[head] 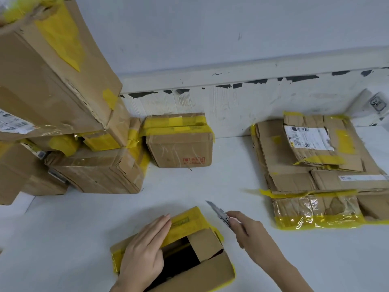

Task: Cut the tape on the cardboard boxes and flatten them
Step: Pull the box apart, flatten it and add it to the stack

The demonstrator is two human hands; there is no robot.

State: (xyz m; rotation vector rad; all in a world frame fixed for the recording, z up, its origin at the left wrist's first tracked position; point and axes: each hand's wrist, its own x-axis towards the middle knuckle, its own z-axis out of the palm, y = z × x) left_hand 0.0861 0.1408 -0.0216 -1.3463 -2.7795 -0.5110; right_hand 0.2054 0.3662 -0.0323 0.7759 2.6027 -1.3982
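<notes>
Yellow tape (pixel 185 221) covers the far flap of the small cardboard box (pixel 212 268) lying on the white tabletop (pixel 69 234) directly in front of the person; its near side is open, with one brown flap raised and a dark interior showing. Left hand (pixel 145 249) rests flat on top of the box, fingers straight and together, fingertips reaching onto the taped flap. Right hand (pixel 246 228) is just right of the box, fingers curled round the handle of a utility knife (pixel 219 212); the blade is extended, pointing up and to the left, beside the box's far right corner, and contact with the tape cannot be confirmed. A closed taped box (pixel 181 142) stands against the wall (pixel 231 34) behind. A pile of taped boxes (pixel 63 102) occupies the left. A stack of flattened cardboard (pixel 311 165) with yellow tape remnants lies well apart to the right.
</notes>
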